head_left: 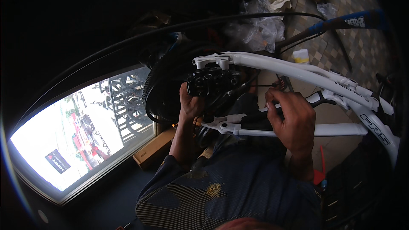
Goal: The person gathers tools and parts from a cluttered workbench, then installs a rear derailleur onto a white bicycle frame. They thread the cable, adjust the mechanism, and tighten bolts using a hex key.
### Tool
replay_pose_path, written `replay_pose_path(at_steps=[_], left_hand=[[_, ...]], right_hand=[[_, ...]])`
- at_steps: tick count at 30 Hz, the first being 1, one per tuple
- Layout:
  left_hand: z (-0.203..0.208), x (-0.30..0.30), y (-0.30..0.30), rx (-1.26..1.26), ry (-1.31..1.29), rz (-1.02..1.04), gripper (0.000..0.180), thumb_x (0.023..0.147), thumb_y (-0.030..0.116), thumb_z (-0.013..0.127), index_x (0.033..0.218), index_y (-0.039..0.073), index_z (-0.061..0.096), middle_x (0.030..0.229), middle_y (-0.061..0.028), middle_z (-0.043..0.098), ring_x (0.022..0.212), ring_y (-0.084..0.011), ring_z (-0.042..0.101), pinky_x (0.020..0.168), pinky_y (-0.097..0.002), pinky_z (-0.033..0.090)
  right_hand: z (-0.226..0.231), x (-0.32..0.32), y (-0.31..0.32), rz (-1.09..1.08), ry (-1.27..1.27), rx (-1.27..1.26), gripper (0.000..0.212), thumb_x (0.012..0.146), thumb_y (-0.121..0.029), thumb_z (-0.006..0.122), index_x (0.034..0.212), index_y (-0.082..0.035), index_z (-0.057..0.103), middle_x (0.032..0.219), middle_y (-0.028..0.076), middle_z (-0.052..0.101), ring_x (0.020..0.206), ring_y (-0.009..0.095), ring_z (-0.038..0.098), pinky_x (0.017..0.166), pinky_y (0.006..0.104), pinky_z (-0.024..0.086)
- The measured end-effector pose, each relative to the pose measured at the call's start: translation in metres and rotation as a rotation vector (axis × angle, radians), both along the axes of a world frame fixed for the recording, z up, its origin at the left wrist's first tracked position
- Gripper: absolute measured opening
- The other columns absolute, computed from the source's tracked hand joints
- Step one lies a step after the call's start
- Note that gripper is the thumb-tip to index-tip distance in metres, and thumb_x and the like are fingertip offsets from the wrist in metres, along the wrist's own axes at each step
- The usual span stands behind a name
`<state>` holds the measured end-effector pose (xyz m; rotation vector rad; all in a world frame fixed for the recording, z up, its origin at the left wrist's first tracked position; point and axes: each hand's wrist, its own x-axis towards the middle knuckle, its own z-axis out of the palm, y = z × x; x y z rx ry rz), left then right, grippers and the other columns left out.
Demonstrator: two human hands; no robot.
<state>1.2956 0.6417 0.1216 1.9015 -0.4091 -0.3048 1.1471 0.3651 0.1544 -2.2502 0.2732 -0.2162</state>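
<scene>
Overhead, left hand (pixel 189 104) on black caliper (pixel 211 81)

In my left hand (pixel 190 102): caliper (pixel 211 81), black metal, semi-gloss, ribbed. Just above it: frame (pixel 298 73), smooth glossy white paint. In my right hand (pixel 290 117): tool (pixel 320 98), matt black grip. Far beyond my grip: crinkled clear plastic bags (pixel 260 30), glossy. My sleeve (pixel 170 174): dark knit cloth, matt.
</scene>
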Motion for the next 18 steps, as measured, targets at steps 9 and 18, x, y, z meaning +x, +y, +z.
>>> replay_pose_path(at_steps=[9,18], left_hand=[[0.005,0.006,-0.006,-0.033,-0.039,-0.05,0.028,0.103,0.018,0.055,0.093,-0.003,0.071,0.082,-0.0054,0.072,0.073,-0.0122,0.065,0.065,-0.0288,0.051],[0.029,0.01,-0.019,0.04,-0.014,-0.071,0.028,0.1,0.018,0.056,0.102,-0.004,0.072,0.088,-0.008,0.075,0.079,-0.0137,0.071,0.071,-0.0286,0.055]], right_hand=[[-0.004,-0.002,0.001,0.016,0.015,0.006,0.032,0.087,-0.017,0.077,0.116,-0.005,0.07,0.091,0.012,0.067,0.084,0.031,0.068,0.077,0.0425,0.055],[0.003,0.002,0.0,0.011,0.02,0.004,0.03,0.085,-0.011,0.076,0.114,-0.006,0.07,0.094,0.01,0.071,0.086,0.031,0.069,0.078,0.0423,0.054]])
